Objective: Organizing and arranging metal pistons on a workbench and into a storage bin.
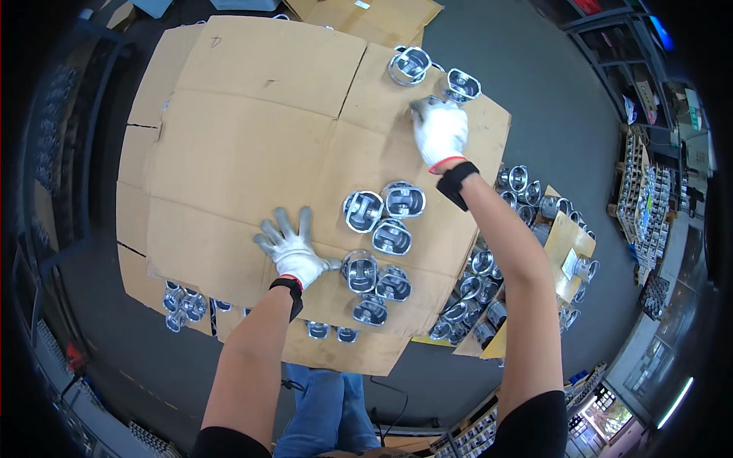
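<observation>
My left hand (296,253), in a white glove with grey fingers, lies flat on the cardboard sheet (237,137), fingers spread. Its thumb reaches to the side of a metal piston (360,271), one of a near cluster of three. My right hand (442,130), gloved alike, is stretched to the far right with fingers curled closed. Whatever those fingers hold is hidden beneath the hand. Right beyond the knuckles stands a piston (461,85), and another piston (410,66) is to its left. Between the hands sits a second trio, including a piston (403,199).
Heaped pistons (471,288) with cardboard dividers (569,244) lie lower, right of the sheet. More pistons (183,304) show below its left edge, and two pistons (332,331) by its front edge. Shelving (622,69) stands far right, near stacked parts (645,200).
</observation>
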### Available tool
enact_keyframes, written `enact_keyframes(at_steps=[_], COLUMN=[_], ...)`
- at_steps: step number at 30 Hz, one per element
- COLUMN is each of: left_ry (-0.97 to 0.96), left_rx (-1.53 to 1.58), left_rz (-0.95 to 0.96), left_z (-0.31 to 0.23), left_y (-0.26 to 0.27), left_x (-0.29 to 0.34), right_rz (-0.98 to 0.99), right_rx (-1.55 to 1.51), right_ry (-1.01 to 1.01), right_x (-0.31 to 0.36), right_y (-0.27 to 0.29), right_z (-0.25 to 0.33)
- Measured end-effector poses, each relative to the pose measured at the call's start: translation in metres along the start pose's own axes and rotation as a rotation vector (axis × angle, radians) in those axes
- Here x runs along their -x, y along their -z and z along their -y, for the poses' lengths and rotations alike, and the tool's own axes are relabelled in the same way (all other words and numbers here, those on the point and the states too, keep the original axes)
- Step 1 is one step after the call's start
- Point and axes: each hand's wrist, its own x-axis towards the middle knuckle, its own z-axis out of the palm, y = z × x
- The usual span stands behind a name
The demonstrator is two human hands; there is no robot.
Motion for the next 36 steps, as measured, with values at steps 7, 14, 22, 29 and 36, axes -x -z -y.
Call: enact_keyframes(at_steps=[7, 14, 22, 29, 36], left_ry=[-0.023, -0.059, -0.048, -0.014, -0.025], left_rx=[0.047, 0.079, 0.055, -0.046, -0.062], left_rz=[0.007, -0.024, -0.062, -0.024, -0.17], left_z=[0.008, 0.01, 0.006, -0.007, -0.003], left_y=[0.002, -0.001, -0.008, -0.008, -0.032], left_x=[0.001, 0.001, 0.0, -0.001, -0.004], right_rz=[0.154, 0.533, 0.604, 0.45, 0.396], right_rx=[0.055, 0.271, 0.089, -0.116, -0.293], right_ry=[-0.071, -0.114, -0.268, -0.281, -0.304], right_x=[-0.031, -0.066, -0.085, -0.05, 0.093], right_y=[0.02, 0.022, 0.003, -0.013, 0.014], right_z=[0.01, -0.017, -0.024, -0.036, -0.048])
